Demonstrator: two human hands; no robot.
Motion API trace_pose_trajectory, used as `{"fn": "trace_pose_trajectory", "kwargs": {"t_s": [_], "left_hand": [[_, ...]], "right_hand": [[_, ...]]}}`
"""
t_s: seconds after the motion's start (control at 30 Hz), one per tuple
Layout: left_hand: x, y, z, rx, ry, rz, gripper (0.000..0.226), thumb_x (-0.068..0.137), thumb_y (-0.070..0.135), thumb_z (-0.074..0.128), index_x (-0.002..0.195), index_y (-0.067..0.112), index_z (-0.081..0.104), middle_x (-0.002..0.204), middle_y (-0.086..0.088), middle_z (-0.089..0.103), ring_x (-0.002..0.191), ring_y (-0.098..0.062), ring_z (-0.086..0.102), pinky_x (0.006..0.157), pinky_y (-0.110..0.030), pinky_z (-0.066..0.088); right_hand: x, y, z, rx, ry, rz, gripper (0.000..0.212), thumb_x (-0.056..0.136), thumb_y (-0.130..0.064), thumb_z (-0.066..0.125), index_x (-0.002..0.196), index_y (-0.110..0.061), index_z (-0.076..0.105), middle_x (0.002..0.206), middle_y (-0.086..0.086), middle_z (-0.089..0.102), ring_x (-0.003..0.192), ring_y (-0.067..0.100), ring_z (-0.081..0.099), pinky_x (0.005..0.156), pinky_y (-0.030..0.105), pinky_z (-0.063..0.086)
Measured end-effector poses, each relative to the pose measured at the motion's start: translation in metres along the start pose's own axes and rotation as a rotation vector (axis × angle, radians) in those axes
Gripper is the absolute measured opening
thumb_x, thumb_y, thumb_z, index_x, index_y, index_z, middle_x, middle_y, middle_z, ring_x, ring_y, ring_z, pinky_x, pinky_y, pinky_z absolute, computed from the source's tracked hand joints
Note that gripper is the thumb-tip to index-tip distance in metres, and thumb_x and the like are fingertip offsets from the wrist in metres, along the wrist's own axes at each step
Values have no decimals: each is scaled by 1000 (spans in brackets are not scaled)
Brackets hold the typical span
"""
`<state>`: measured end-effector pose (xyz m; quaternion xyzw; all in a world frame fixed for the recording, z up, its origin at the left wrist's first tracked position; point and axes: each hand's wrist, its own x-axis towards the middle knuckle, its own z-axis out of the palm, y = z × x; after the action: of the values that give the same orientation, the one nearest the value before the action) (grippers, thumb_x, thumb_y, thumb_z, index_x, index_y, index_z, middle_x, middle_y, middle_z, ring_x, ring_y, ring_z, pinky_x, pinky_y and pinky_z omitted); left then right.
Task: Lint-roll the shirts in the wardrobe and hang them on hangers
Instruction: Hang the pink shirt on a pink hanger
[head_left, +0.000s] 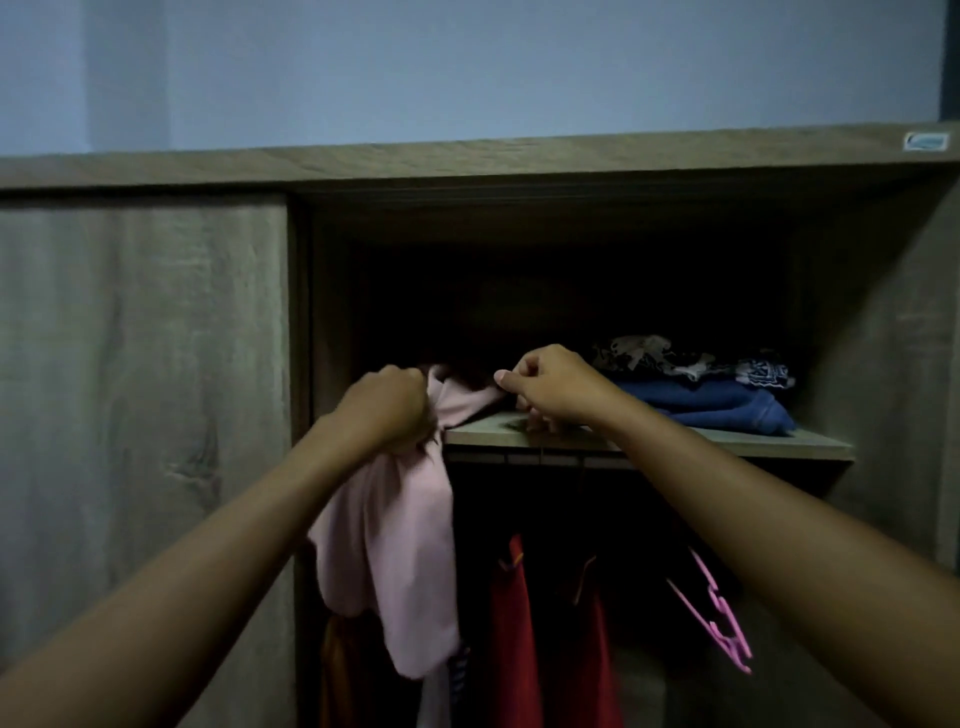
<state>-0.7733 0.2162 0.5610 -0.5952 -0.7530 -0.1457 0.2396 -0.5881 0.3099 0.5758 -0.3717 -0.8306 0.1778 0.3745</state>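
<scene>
Across the whole width of the view stands a grey-brown wood-grain wardrobe (145, 364), its left door closed and its right half open and dark inside. Above it a pale blue wall (467, 67) fills the top of the picture. Inside the open half a shelf (727, 441) runs from the middle toward the right, with a hanging rail just under its front edge.

Two bare forearms reach in from the near corners toward the shelf. Between them, at the left end of the opening, a pale pink shirt (395, 545) spills off the shelf edge and hangs down in loose folds in front of the lower compartment. The left hand (387, 408) is clenched in a fist around a bunch of its cloth near the top. The right hand (550, 387) is to the right of it, over the shelf's front edge, thumb and forefinger pinched together on the far upper edge of the same pink cloth, the other fingers curled under.

On the right part of the shelf lies folded blue denim (727, 410), and on top of it a dark garment with a white pattern (691, 361). Below the shelf hangs a red garment (511, 639); an orange-brown one (337, 670) shows at the lower left. At the lower right, partly behind the right forearm, hangs a pink plastic hanger (722, 618), tilted.
</scene>
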Motion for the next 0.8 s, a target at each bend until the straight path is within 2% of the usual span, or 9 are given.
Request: {"fn": "trace_pose_trajectory", "kwargs": {"t_s": [0.1,0.2,0.3,0.33,0.4,0.47,0.53,0.67,0.8], "left_hand": [[-47,16,-17,23,51,142,30,92,31,56,110,7,63,115,-19,66,108,-38,61,76,-35,43],[-81,22,-18,19,87,311,24,92,36,55,80,15,53,100,-18,65,97,-36,60,67,-35,32],[-100,25,-9,-34,131,399,36,92,39,55,68,18,38,77,-7,53,81,-32,56,60,-35,30],[-104,25,-6,-61,131,413,39,92,40,55,65,20,35,72,-3,46,76,-30,55,59,-35,29],[-109,20,0,-129,98,439,42,93,42,55,62,21,37,63,3,40,68,-26,53,55,-34,30],[-112,7,-1,-225,34,460,35,94,45,53,70,20,56,65,4,52,64,-18,53,55,-35,40],[-111,-12,-8,-312,43,441,28,95,45,52,95,24,71,83,6,69,72,-11,60,65,-34,51],[-101,-60,-26,-449,209,317,22,91,34,56,105,25,70,93,0,73,80,-16,66,73,-35,56],[-91,-93,-31,-548,337,203,27,88,14,58,113,18,65,97,-3,69,82,-20,65,75,-34,55]], "right_hand": [[21,-14,16,-16,32,76,55,89,-54,60,85,1,67,78,21,71,59,28,67,50,36,56],[30,-32,30,-112,-6,146,69,80,-73,55,87,-5,66,89,15,70,71,28,68,60,32,56],[30,-46,48,-256,-161,207,83,79,-78,51,120,-7,63,116,15,66,99,31,66,82,34,54],[29,-50,53,-333,-224,199,79,82,-73,50,126,-8,60,120,15,64,103,30,64,85,33,52],[28,-57,61,-398,-274,166,58,87,-59,57,117,-11,64,111,13,66,90,26,63,78,30,49],[29,-59,65,-384,-206,132,37,85,-44,64,98,-9,63,99,13,66,76,23,60,68,28,46],[26,-56,65,-332,-125,100,35,83,-38,67,93,-5,63,94,11,67,76,23,62,64,29,48],[-4,-49,56,-227,13,-76,28,83,-35,58,98,-16,72,97,6,74,89,23,68,77,34,56],[-42,-42,36,-207,142,-223,19,81,-25,50,85,-12,63,83,0,69,83,22,65,73,35,51]]}}
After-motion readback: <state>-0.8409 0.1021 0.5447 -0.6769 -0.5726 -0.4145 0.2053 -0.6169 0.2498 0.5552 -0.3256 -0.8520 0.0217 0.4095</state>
